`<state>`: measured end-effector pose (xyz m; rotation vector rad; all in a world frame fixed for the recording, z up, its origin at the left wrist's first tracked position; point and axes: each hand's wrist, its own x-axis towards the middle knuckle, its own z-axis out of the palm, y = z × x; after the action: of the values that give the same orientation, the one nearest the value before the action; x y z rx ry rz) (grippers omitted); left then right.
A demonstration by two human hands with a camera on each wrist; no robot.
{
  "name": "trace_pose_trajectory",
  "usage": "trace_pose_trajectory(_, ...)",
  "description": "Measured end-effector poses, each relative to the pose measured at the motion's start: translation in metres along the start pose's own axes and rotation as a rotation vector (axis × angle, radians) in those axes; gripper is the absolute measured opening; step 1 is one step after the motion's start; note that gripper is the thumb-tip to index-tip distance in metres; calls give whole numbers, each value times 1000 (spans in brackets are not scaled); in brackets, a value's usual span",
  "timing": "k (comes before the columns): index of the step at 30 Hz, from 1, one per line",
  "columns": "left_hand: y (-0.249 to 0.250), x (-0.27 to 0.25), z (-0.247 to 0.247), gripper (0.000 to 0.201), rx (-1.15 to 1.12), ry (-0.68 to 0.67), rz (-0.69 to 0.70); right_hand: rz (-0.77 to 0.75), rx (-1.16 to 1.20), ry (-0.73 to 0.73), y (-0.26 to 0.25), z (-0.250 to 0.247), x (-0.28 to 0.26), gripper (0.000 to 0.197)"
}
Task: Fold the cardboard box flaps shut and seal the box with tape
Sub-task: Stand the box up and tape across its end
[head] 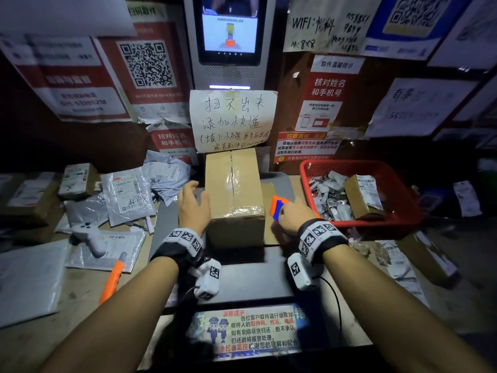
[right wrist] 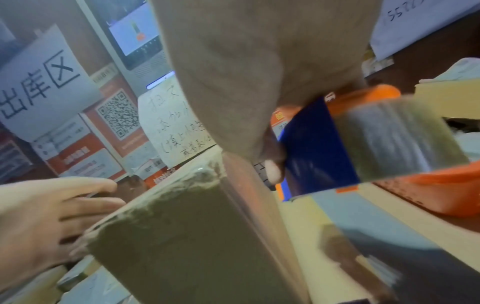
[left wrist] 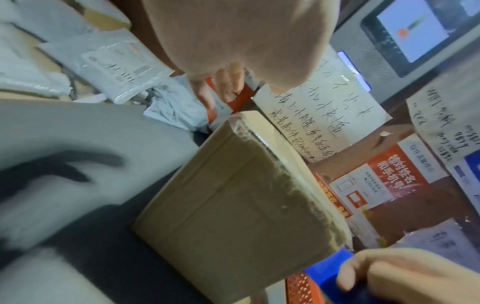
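Head: right hand [head: 294,216] grips tape dispenser [head: 277,207].

Right hand [right wrist: 259,82] is gripping blue-orange tape dispenser [right wrist: 319,144], clear roll [right wrist: 400,139] blurring. Taped cardboard box [right wrist: 182,236] is sitting below, flaps shut. Left hand [right wrist: 44,222] is resting fingers against box's far side. Orange basket [right wrist: 446,193] is sitting beside.

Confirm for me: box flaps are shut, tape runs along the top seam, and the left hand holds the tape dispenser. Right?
Not quite. The right hand holds the tape dispenser; the left hand is open beside the box, as the head view shows. Flaps shut and tape on the top seam are correct.
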<state>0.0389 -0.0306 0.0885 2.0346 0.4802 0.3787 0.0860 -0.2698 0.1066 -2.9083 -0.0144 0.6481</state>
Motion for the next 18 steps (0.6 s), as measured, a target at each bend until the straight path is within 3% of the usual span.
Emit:
trace_pose_trajectory(2,-6,-2,8,54,62,-126,-157,-28,-35,70,-11,1,-4,40)
trace_pose_trajectory(5,-10,-10,23,59,136,-282,-128,-48,-54,98,-35,7,-7,84)
trace_pose_trajectory(7,-11,-14,30,63,119,-308,-110,-23,-97,105,-44,11,-7,91)
trace_pose_trajectory(11,-20,-16,39,95,115,-324,-176,110,-220,114,-57,17,-19,113)
trace_pose_trajectory(14,-16,-19,39,90,127,-313,-188,110,-210,136,-61,22,-18,104)
trace_pose_trajectory(18,-16,-18,39,67,126,-312,-202,-6,-196,131,-47,19,-16,46)
